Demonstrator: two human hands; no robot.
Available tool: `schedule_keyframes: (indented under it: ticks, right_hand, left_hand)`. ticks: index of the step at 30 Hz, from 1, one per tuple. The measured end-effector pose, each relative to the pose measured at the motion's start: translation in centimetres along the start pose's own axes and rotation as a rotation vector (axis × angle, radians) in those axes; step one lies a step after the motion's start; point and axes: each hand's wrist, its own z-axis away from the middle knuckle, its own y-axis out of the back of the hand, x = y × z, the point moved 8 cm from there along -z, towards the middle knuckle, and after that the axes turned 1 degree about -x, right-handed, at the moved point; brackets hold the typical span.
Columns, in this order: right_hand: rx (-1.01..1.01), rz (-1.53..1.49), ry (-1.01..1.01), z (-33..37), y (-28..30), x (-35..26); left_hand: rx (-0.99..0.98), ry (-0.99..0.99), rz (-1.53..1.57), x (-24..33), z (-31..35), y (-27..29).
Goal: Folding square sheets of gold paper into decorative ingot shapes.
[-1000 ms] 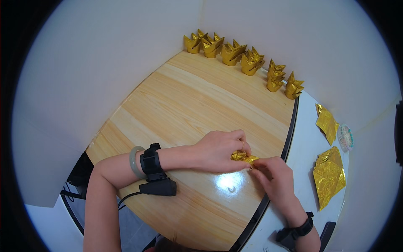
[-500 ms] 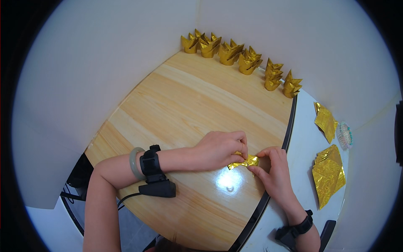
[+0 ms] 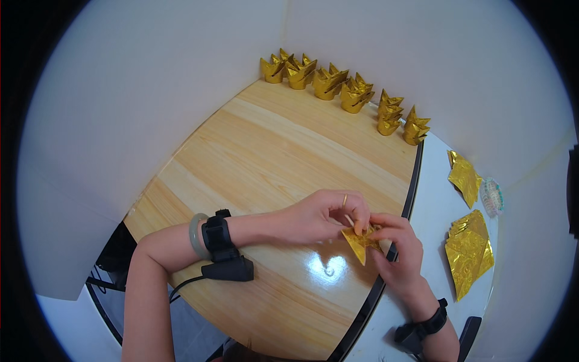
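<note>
Between my hands is a piece of folded gold foil paper (image 3: pixel 356 242), held just above the wooden table near its right edge. One pointed flap hangs toward me. My left hand (image 3: pixel 329 214) pinches the paper from above with thumb and fingers, and a ring shows on one finger. From the right side, my right hand (image 3: pixel 398 247) grips the same paper, its fingers curled over the top and its thumb beneath. The paper's right part is partly covered by my fingers.
Stacked gold paper ingots (image 3: pixel 329 81) line the table's far edge by the wall. On the white surface at right lie a pile of gold foil sheets (image 3: pixel 469 253), a smaller pile (image 3: pixel 464 179) and a clear beaded item (image 3: pixel 493 197). The wooden table (image 3: pixel 253 151) has a dark right edge.
The gold paper has turned from lying sideways to having a pointed flap aimed toward me. Both hands have shifted their grip slightly, and the left has moved a little right.
</note>
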Motion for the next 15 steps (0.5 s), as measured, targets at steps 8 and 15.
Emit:
schedule_keyframes:
  ticks: [8,15]
  right_hand:
    - [-0.212,0.308,0.181,0.2,-1.1,-0.4]
    - [-0.363,-0.016,-0.107,1.0,-1.2,2.3]
  left_hand:
    - [-0.151,-0.099,-0.76,-0.8,0.1,1.4]
    - [-0.23,-0.074,-0.812,-1.6,0.6,0.6]
